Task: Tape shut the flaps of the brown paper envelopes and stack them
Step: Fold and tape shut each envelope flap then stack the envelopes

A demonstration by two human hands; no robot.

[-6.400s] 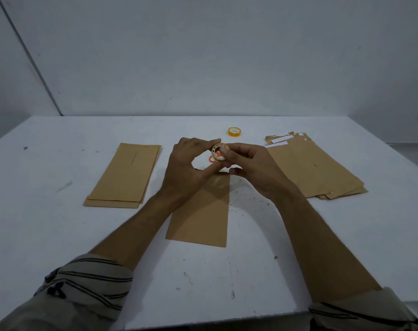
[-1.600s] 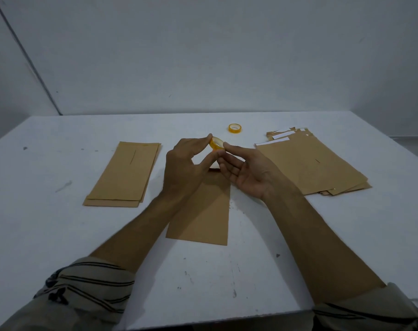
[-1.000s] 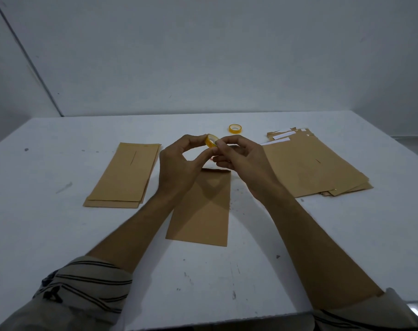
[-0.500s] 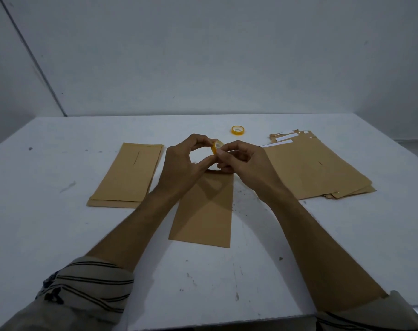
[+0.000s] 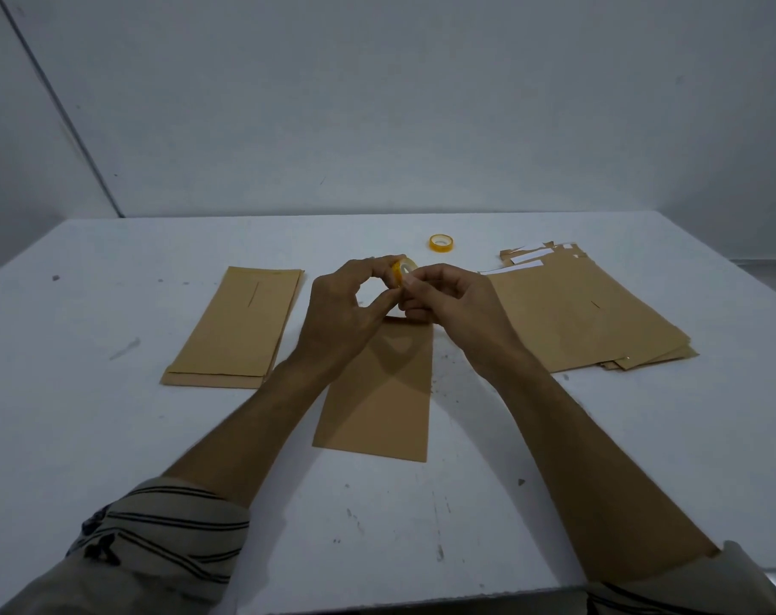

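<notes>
Open table point(image 5: 88, 437) along the near edge, left stack point(image 5: 239, 326) and right pile point(image 5: 577, 312) flanking the centre (spare tape roll point(image 5: 441, 242) behind)

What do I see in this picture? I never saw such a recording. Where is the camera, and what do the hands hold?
No machine here: the two grips are a person's bare hands. The camera sits on the person's head and looks forward and down, so the arms enter from below. The left grip holds a small yellow tape roll; the right grip pinches at its edge, probably to find the tape's end. On the white table lie one brown envelope below the hands, a neat stack on the left, a looser pile on the right, and a second tape roll farther back.
</notes>
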